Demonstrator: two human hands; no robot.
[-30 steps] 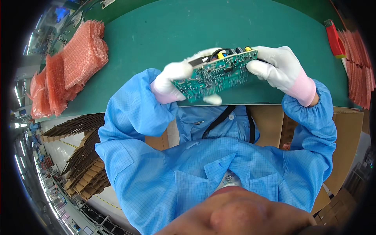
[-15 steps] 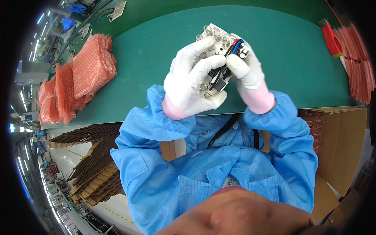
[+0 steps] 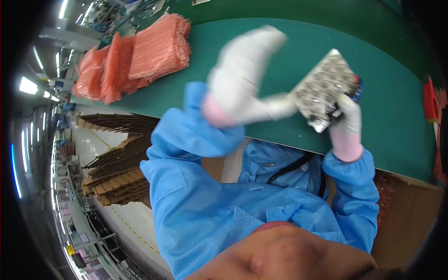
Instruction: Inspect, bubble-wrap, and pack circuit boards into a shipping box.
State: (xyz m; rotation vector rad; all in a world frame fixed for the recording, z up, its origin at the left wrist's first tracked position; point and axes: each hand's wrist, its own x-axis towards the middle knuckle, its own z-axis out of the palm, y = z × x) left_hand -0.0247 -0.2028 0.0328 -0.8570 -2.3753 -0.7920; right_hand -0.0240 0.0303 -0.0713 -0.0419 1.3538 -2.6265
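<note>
A white circuit board [image 3: 322, 86] with several clear cylindrical parts is tilted above the green table. My white-gloved right hand [image 3: 349, 119] grips it at its right and lower side. A bundle of black and blue wires [image 3: 357, 88] shows at the board's right edge, partly hidden behind it. My left hand [image 3: 242, 74], gloved in white and smeared by motion, is open to the left of the board with its fingers stretched out. Its thumb reaches the board's left edge; whether it touches, I cannot tell.
Pink bubble-wrap bags [image 3: 158, 51] lie piled on the table [image 3: 280, 37] at the left. A red object [image 3: 429, 100] is at the far right edge. Brown cardboard dividers [image 3: 121, 186] are stacked below the table at left, and a cardboard box [image 3: 413, 214] stands at lower right.
My left hand has let go of the wires and spread open, moving left of the board. The right hand has carried the board to the right and turned it. The whole view has shifted.
</note>
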